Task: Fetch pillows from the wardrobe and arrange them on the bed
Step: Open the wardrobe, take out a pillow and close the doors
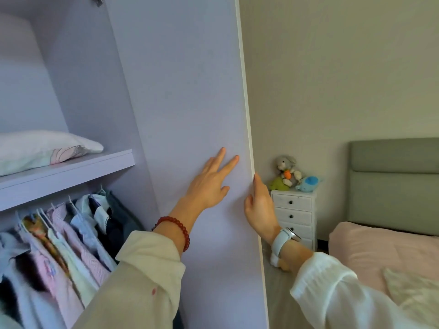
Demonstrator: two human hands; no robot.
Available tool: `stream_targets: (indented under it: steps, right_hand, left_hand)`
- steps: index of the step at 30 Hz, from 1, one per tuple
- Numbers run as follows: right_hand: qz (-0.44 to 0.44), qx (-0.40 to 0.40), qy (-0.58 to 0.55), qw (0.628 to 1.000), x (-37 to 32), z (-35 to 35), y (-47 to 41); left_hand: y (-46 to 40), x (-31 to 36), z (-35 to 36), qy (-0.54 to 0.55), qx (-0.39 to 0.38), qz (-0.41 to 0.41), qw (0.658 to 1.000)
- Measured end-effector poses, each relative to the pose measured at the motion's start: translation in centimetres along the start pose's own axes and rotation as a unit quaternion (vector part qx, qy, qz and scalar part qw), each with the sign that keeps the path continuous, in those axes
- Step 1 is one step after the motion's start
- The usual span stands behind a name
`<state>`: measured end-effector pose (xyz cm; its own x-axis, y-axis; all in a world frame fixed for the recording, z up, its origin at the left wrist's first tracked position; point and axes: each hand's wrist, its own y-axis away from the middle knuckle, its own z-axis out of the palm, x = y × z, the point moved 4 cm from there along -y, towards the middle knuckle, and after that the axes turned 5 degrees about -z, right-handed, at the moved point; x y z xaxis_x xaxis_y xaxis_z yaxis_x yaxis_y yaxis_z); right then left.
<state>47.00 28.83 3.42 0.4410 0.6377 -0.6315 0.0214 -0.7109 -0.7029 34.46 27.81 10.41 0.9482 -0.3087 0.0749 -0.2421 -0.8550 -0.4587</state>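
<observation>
The lilac wardrobe door (190,96) stands open, edge toward me. My left hand (210,184) lies flat on its inner face, fingers spread, holding nothing. My right hand (260,207) grips the door's white edge from the outer side, fingers hidden behind it. A white pillow (40,148) with a pink and grey pattern lies on the wardrobe shelf (71,174) at the left. The bed (370,248) with a pink sheet and grey-green headboard (394,184) is at the right; a pale lacy cushion (411,290) lies on it.
Several shirts (59,245) hang on a rail under the shelf. A white chest of small drawers (294,212) stands between door and bed, with plush toys (292,174) on top. A beige wall fills the upper right.
</observation>
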Motion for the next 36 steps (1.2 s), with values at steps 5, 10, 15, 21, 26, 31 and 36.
stream_targets:
  steps: [5,10,15,21,26,31,36]
  right_hand:
    - [-0.062,0.060,0.079,0.993,-4.0,-0.3,0.7]
    - [-0.190,0.033,0.070,0.979,-10.5,3.1,0.8]
    - [-0.244,-0.064,-0.008,0.968,-16.1,11.1,0.4]
    - [-0.321,-0.146,-0.073,0.933,-23.8,21.8,-2.3]
    - [-0.400,-0.171,-0.067,0.898,-30.3,30.9,-7.6]
    - [-0.461,-0.263,0.016,0.847,-35.7,39.7,-11.9]
    - [-0.483,-0.277,0.078,0.827,-37.7,44.3,-13.1]
  left_hand:
    - [1.5,-1.3,-1.3,-0.003,0.033,-0.006,0.999]
    - [6.7,-5.7,-5.4,-0.032,0.138,-0.054,0.988]
    - [14.5,-14.2,-12.4,-0.122,0.222,-0.156,0.955]
    - [22.7,-24.9,-21.1,-0.257,0.237,-0.327,0.878]
    - [25.0,-32.8,-26.7,-0.350,0.188,-0.435,0.808]
    - [24.7,-39.3,-29.3,-0.383,0.097,-0.507,0.766]
    - [24.6,-42.8,-29.2,-0.391,0.102,-0.522,0.752]
